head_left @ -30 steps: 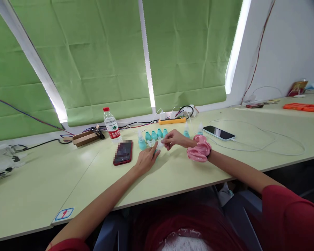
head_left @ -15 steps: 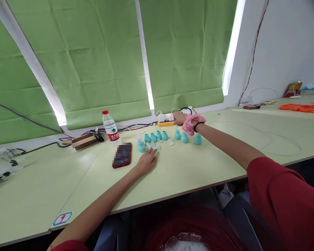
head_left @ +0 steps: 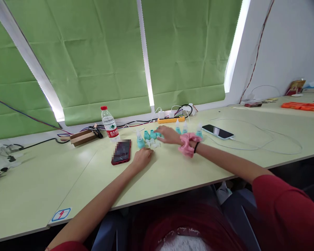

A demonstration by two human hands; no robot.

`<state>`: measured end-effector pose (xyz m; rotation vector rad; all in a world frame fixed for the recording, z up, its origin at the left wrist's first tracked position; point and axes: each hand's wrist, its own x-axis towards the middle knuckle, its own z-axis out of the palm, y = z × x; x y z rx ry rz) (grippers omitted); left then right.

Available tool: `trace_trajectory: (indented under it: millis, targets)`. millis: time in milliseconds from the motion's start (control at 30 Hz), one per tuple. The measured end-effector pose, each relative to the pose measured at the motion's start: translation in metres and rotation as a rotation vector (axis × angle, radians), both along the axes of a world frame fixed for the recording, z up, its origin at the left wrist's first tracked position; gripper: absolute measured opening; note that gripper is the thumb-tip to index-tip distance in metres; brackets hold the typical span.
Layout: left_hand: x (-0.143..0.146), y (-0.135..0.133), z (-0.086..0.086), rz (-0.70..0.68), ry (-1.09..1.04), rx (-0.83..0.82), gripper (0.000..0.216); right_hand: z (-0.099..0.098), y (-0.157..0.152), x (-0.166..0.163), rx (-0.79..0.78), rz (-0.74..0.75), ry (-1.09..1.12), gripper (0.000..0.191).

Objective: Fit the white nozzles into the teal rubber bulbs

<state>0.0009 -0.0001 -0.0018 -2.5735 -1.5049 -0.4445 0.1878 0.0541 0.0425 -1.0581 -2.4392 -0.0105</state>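
Observation:
My left hand (head_left: pixel 142 157) rests on the table with its fingers curled in; what they hold, if anything, is hidden. Just beyond it stands a teal squeeze bulb with a clear nozzle (head_left: pixel 140 141). My right hand (head_left: pixel 169 135) reaches leftward, fingers apart, over a teal bulb (head_left: pixel 158 134) that it partly covers. Other bare teal bulbs (head_left: pixel 146 135) stand to the left of its fingertips. Loose translucent nozzles (head_left: pixel 152 143) lie between my hands. Behind my right wrist, three teal bulbs with upright clear nozzles (head_left: pixel 178 127) stand in a row.
A red-cased phone (head_left: pixel 121 152) and a water bottle (head_left: pixel 110 126) are on the left. A yellow power strip (head_left: pixel 171 120) lies by the wall. To the right, a light-cased phone (head_left: pixel 218 132) has a thin white cable attached. A cardboard box (head_left: pixel 83 137) sits among cables.
My right hand has come back from the power strip to the bulbs at left, uncovering the light-cased phone. My left hand has drawn back slightly from the nozzles, its fingers now curled.

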Motion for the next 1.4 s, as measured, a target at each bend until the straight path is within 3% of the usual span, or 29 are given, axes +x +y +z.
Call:
trace_trajectory:
  millis: [67, 167, 333, 467, 567, 667, 733, 867, 1067, 1200, 1400]
  targets:
    - [0.000, 0.003, -0.004, -0.052, -0.111, -0.004, 0.029, -0.024, -0.002, -0.016, 0.066, 0.043, -0.118, 0.034]
    - [-0.002, 0.008, -0.008, -0.054, -0.342, -0.042, 0.024, -0.047, -0.002, -0.015, 0.063, 0.040, -0.132, 0.031]
    - [-0.003, 0.010, -0.006, 0.018, -0.658, -0.082, 0.026, -0.049, 0.004, 0.009, -0.003, -0.043, 0.045, 0.029]
    - [-0.001, 0.004, -0.001, 0.170, -0.433, 0.010, 0.028, -0.036, -0.008, 0.007, -0.059, -0.024, 0.339, 0.025]
    - [0.002, 0.001, 0.001, 0.292, -0.203, -0.017, 0.027, -0.028, -0.028, 0.002, -0.347, 0.197, 0.436, 0.029]
    - [0.004, 0.000, 0.000, 0.316, -0.153, -0.079, 0.028, -0.026, -0.042, 0.001, -0.650, 0.391, 0.290, 0.032]
    - [0.004, 0.002, -0.001, 0.297, -0.184, -0.074, 0.026, -0.028, -0.044, 0.002, -0.663, 0.380, 0.257, 0.031]
    - [0.000, 0.005, 0.000, 0.227, -0.328, -0.059, 0.023, -0.041, -0.040, 0.000, -0.575, 0.217, 0.438, 0.033]
    - [0.000, 0.002, 0.004, -0.073, -0.715, -0.206, 0.027, -0.052, -0.041, -0.006, -0.576, 0.197, 0.629, 0.029]
    - [0.003, -0.001, 0.002, -0.169, -0.730, -0.270, 0.028, -0.053, -0.037, -0.007, -0.604, 0.202, 0.654, 0.025]
    - [0.003, -0.002, 0.003, -0.203, -0.723, -0.276, 0.028, -0.052, -0.036, -0.006, -0.619, 0.229, 0.643, 0.026]
